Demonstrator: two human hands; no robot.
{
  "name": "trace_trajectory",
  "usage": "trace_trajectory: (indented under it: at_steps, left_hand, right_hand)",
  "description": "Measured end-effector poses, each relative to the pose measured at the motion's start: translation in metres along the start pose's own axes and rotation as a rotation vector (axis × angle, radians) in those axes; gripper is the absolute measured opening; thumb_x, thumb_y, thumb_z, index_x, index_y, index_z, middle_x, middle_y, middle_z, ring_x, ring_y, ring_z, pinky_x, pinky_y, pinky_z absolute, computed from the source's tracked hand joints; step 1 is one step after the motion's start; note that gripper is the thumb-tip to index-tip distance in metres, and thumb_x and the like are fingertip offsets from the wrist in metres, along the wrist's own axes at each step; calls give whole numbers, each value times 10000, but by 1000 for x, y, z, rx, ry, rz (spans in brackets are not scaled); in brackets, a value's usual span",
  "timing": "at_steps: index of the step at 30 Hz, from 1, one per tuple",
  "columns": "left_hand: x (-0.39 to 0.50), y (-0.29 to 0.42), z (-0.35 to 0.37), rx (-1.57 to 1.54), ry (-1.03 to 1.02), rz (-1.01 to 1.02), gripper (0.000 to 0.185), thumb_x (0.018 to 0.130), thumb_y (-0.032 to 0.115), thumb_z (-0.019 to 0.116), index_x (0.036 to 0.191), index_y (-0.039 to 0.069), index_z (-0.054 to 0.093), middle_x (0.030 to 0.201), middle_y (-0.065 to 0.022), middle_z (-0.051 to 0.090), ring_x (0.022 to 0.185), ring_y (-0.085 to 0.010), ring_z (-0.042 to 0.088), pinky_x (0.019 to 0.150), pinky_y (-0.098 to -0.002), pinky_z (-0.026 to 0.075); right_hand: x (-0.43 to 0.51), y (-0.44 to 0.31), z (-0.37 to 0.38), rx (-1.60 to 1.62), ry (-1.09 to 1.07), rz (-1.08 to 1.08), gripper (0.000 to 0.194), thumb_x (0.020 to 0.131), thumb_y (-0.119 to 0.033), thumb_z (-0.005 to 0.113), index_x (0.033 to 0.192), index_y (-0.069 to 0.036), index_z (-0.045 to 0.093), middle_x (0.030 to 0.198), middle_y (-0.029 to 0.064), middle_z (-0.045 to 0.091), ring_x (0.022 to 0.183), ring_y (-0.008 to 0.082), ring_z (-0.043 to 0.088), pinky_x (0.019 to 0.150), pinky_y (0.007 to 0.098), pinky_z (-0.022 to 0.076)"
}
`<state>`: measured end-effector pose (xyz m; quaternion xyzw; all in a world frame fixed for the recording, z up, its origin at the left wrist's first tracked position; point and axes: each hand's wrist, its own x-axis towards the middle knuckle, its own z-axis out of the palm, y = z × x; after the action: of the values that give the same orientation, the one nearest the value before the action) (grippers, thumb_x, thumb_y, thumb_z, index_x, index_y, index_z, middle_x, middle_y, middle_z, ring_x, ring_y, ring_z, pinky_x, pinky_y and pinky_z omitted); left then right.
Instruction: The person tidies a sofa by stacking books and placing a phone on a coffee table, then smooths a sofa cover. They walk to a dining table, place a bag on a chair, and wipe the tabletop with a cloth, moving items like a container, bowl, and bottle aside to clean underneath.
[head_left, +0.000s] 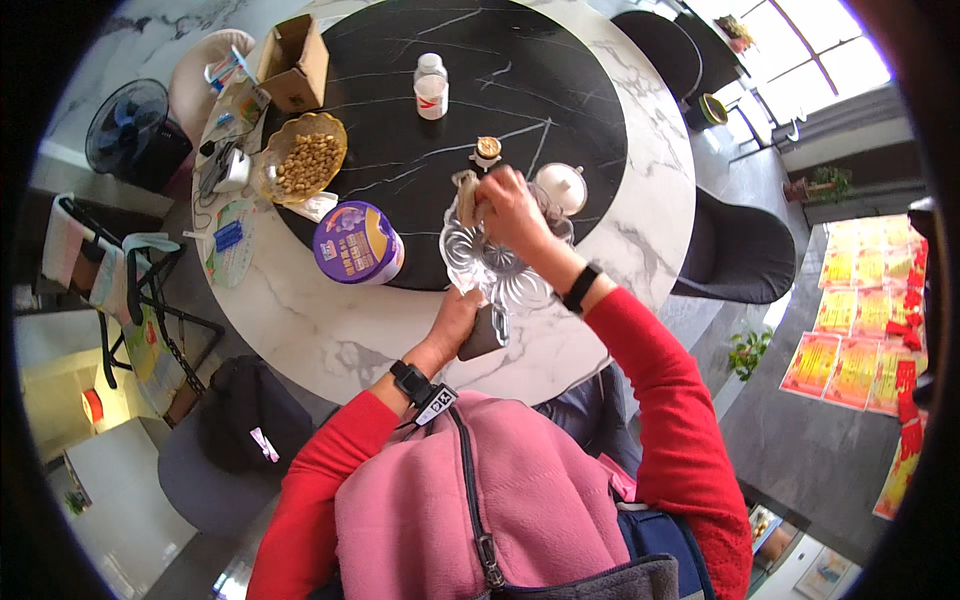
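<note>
A clear, scalloped glass dish (517, 291) is held tilted over the near edge of the black turntable. My left hand (454, 319) grips its near left edge from below. Beside those fingers is a grey flat-sided object (486, 334) that I cannot identify. My right hand (517, 214) pinches a crumpled beige cloth (466, 196) at the dish's far side. Just beyond the right hand stand a white lidded pot (561, 187) and a small cup-like ornament with a gold top (488, 150). Part of the dish is hidden behind the right hand.
On the marble table (300, 330), a purple-lidded tub (356, 244) stands left of the dish. Farther left are a gold-rimmed glass bowl (334, 139) of nuts, a cardboard box (296, 67) and a white adapter (237, 171). A white-capped bottle (432, 86) stands on the black turntable (510, 45).
</note>
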<state>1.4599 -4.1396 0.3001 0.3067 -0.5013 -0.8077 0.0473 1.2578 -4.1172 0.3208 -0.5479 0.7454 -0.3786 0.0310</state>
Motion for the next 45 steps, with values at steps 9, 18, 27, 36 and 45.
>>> trace_trajectory:
  at_steps: [9, 18, 27, 36, 45]
  left_hand:
    - [0, -42, -18, 116, 98, 105, 263, 975, 133, 475, 1172, 25, 613, 952, 3, 603, 842, -82, 521, 752, -284, 461]
    - [-4, -50, -31, 237, 80, -130, 539, 918, 242, 510, 1265, -169, 474, 1133, -308, 640, 1001, -330, 642, 868, -427, 505]
    - [-27, -46, -49, 304, 100, -81, 740, 933, 351, 536, 1322, -250, 351, 1258, -427, 543, 1165, -427, 608, 976, -438, 475]
    - [15, -74, -43, -57, 176, 7, 520, 918, 149, 516, 1375, -86, 438, 1224, -195, 637, 1117, -240, 595, 978, -346, 467]
    - [60, -85, -33, -54, 319, 201, 275, 872, 221, 571, 1048, 14, 610, 836, -32, 592, 732, -150, 519, 641, -351, 461]
  right_hand:
    - [-66, 44, -42, 102, -1029, -68, 195, 834, -193, 678, 1004, -100, 700, 948, 103, 635, 951, 329, 622, 795, 439, 512]
    - [74, 65, -23, -398, -548, 272, 392, 917, -365, 588, 1199, -93, 602, 1061, 172, 712, 962, 387, 682, 806, 484, 526]
    - [120, 141, 59, -822, -670, 209, 683, 938, -492, 605, 1474, -141, 371, 1095, 299, 671, 1009, 447, 675, 841, 517, 550]
    - [110, 124, 20, -622, -478, 313, 599, 832, -362, 740, 1350, -168, 508, 1214, 226, 644, 1106, 410, 639, 935, 494, 516]
    - [-41, 27, -107, -104, -264, 266, 483, 810, -206, 787, 1261, -120, 638, 1161, 172, 661, 1016, 315, 655, 875, 421, 537]
